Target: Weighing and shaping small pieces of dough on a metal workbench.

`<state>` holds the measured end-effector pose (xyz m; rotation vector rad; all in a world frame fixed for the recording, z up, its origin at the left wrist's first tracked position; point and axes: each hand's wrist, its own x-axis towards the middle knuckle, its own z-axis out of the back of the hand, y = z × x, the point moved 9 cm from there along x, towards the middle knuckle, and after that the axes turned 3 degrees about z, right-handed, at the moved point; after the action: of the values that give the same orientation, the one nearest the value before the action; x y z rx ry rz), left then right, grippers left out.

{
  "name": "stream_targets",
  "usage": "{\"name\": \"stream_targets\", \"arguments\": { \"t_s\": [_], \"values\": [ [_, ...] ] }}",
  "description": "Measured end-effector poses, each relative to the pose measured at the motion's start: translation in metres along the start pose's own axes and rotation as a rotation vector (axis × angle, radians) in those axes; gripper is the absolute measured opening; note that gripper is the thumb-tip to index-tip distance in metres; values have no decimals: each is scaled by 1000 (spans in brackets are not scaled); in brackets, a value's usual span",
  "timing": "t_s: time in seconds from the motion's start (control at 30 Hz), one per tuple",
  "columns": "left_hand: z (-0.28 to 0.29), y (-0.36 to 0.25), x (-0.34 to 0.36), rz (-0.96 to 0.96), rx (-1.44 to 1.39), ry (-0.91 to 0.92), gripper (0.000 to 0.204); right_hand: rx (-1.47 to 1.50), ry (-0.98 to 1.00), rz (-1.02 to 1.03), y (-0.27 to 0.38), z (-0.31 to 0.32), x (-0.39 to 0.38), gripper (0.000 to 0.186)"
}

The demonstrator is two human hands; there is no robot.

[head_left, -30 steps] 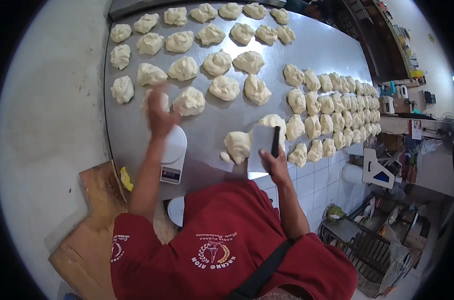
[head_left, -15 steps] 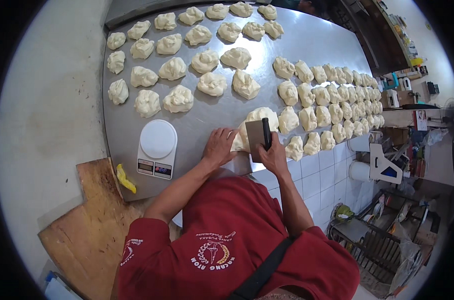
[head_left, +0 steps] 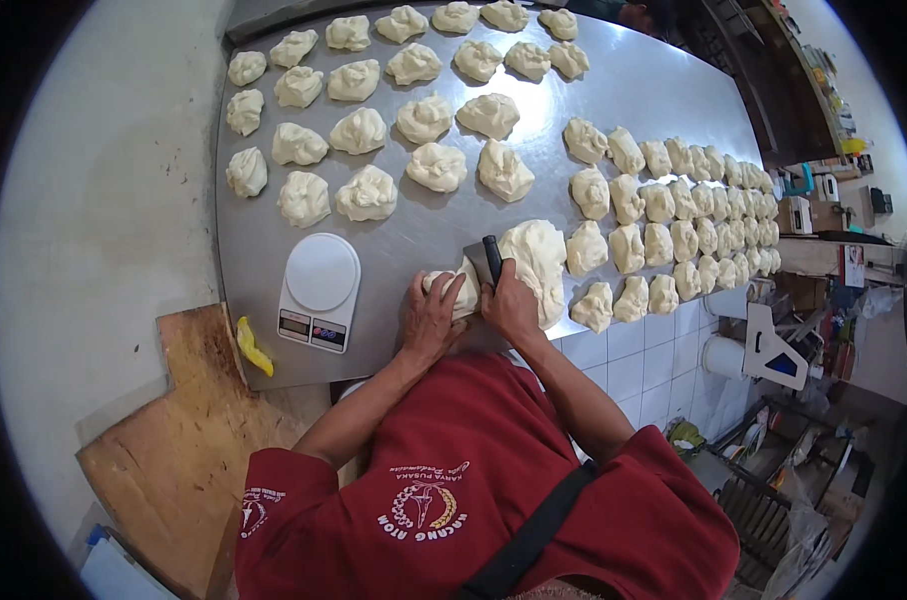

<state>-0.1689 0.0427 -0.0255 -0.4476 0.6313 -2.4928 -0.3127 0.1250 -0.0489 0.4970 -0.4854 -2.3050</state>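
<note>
Your left hand [head_left: 432, 315] cups a soft dough piece [head_left: 463, 298] on the tabletop [head_left: 402, 238], right hand [head_left: 512, 303] wrapped round the scraper [head_left: 491, 258] handle, blade between that piece and the big dough mass [head_left: 539, 262]; fingertips look near the edge, so a slip could nick you, and tacky dough could cling and drag. Textures: smooth round-panned scale [head_left: 321, 275], shiny metal tabletop, grey blade, bulging creased mass, lumpy pale dough rows [head_left: 629, 248]
</note>
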Motion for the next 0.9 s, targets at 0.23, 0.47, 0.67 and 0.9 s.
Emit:
{"name": "stream_targets", "arguments": {
  "t_s": [0.23,0.47,0.67,0.9],
  "values": [
    [5,57,-13,235,-435,-13,76,170,173,121,-7,-24,11,38],
    [123,100,-17,352,-239,-181,74,436,272,45,-3,-6,15,36],
    [120,161,-33,484,294,-164,75,398,325,91,3,-11,17,36],
    [17,38,-5,310,-148,20,31,963,366,-119,-16,-3,9,42]
  ]
}}
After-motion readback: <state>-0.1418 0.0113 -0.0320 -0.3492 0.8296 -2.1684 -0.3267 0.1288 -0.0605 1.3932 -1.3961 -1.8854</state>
